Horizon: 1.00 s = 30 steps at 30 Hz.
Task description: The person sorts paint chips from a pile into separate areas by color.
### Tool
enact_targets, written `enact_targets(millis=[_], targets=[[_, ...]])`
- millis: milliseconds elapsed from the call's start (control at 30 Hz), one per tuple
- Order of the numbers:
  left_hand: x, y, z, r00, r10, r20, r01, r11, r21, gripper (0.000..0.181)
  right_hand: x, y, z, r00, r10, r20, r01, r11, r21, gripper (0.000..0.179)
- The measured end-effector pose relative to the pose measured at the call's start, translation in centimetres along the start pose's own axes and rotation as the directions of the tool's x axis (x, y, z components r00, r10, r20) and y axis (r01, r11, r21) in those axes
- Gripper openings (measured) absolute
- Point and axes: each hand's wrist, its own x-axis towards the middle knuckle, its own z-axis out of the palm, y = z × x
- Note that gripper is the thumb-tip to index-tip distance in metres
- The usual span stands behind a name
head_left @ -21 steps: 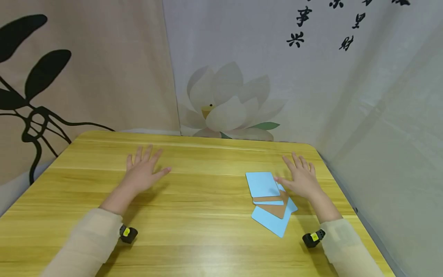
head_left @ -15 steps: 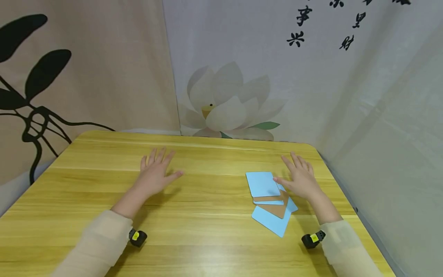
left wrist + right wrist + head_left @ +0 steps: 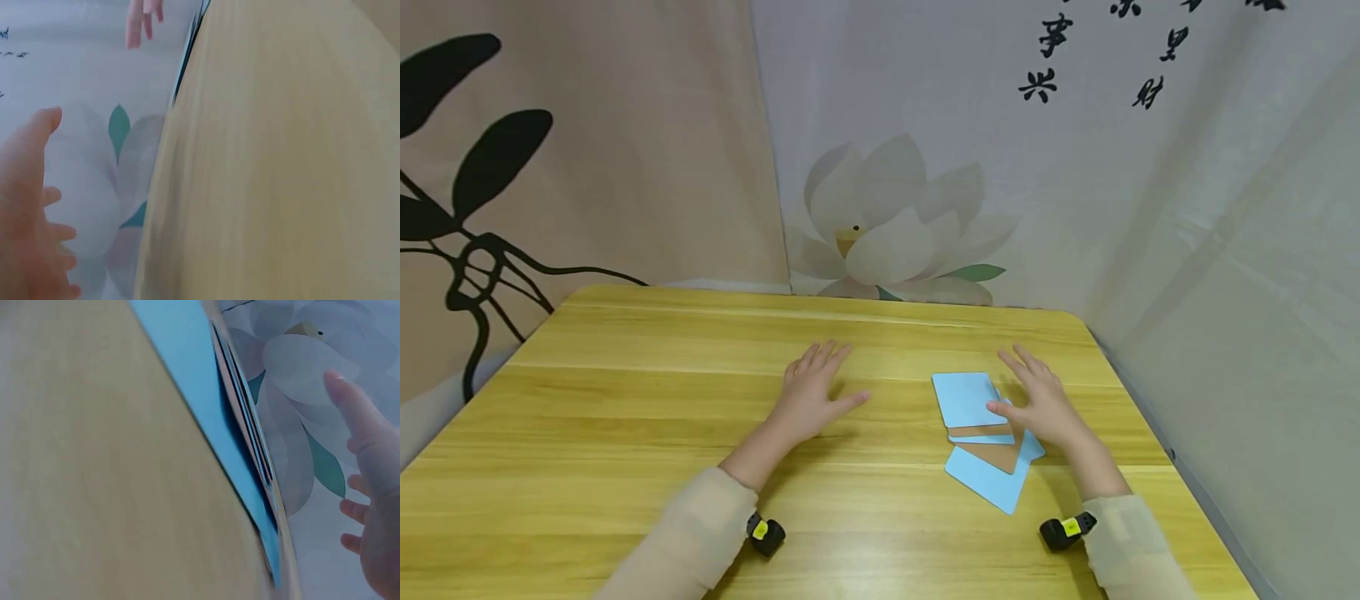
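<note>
A loose, overlapping pile of thin cards lies right of the table's middle. Light blue cards (image 3: 966, 400) alternate with brown ones (image 3: 996, 455), fanned at different angles. My right hand (image 3: 1045, 407) hovers over the pile's right side, fingers spread, its thumb overlapping the top blue card in the head view. To the left of the pile, my left hand (image 3: 808, 400) is held above bare wood with fingers spread and thumb pointing at the cards. Neither hand holds anything. In the right wrist view the stacked blue card (image 3: 187, 369) shows edge-on, with the right hand (image 3: 375, 487) beyond it.
The wooden table (image 3: 647, 400) has rounded far corners and ends before a fabric backdrop (image 3: 1225, 208) with a printed lotus, leaves and black characters. A small black wrist camera (image 3: 766, 535) sits at the left sleeve, another black camera (image 3: 1063, 531) at the right.
My left hand has swept right across the table toward the cards. The right hand has shifted slightly left and nearer, over the pile. The cards have stayed put.
</note>
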Motion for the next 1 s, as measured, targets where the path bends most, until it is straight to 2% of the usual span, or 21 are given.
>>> enact_targets(millis=[133,267,500,700,767,800,867,1000], targets=[[0.5,0.8,1.0,0.999,0.034,0.001,-0.033,0.994,-0.105,0.08,-0.1,0.2,0.4,1.0,0.002,0.015,-0.003,0.998,0.065,0.09],[1.1,1.0,2.3,0.997,0.055,0.048,-0.043,0.975,-0.219,0.079,0.0,0.4,0.7,0.999,-0.007,0.042,0.001,0.988,0.155,0.089],[1.8,2.0,4.5,0.994,0.037,0.099,-0.002,0.942,-0.335,0.08,0.1,0.7,1.5,0.995,-0.006,0.097,-0.022,0.959,0.281,0.085],[2.7,3.5,6.7,0.988,-0.003,0.156,0.076,0.88,-0.468,0.083,0.2,1.6,2.2,0.986,-0.001,0.165,-0.057,0.937,0.345,0.084],[3.0,3.8,7.4,0.986,-0.011,0.167,0.092,0.87,-0.485,0.083,0.3,2.0,2.4,0.985,-0.002,0.172,-0.061,0.931,0.36,0.084],[3.2,4.0,7.7,0.986,-0.012,0.169,0.094,0.87,-0.485,0.083,0.3,2.1,2.5,0.985,-0.003,0.173,-0.061,0.93,0.363,0.084],[3.6,4.3,8.2,0.987,-0.016,0.162,0.089,0.886,-0.455,0.082,0.4,2.3,2.6,0.985,-0.009,0.171,-0.057,0.926,0.373,0.085],[4.1,5.0,9.2,0.987,-0.005,0.162,0.057,0.945,-0.321,0.084,0.6,2.6,2.9,0.985,-0.024,0.168,-0.042,0.925,0.378,0.085]])
